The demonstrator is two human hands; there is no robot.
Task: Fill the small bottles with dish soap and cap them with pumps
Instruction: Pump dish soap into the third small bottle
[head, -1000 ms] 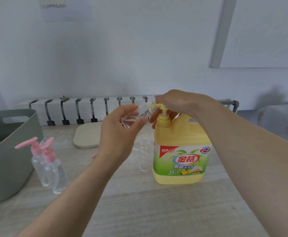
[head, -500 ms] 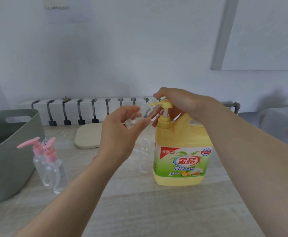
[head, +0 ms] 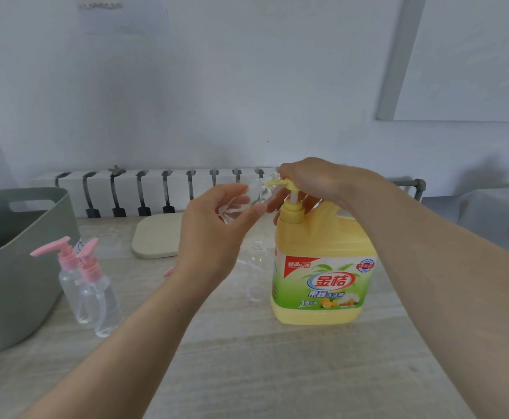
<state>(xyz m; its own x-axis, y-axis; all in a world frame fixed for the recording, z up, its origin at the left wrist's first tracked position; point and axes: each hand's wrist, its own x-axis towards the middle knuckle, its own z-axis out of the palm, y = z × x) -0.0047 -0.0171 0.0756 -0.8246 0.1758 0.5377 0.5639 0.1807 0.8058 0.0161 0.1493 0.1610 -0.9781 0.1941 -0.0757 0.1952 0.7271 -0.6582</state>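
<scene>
Up comes the pump head point(head: 290, 185) under the right hand point(head: 316, 182), fingers curled round it; left hand point(head: 214, 237) pinches the small bottle point(head: 237, 204), tilted, mouth at the spout point(head: 273, 185). Another press looks due.

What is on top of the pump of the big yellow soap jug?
The right hand curls over the pump head and covers most of it. Only the spout shows, at the mouth of the small clear bottle that the left hand holds tilted.

Pale wall point(head: 217, 86) behind a white radiator point(head: 126, 190) and wooden table point(head: 247, 358).
</scene>
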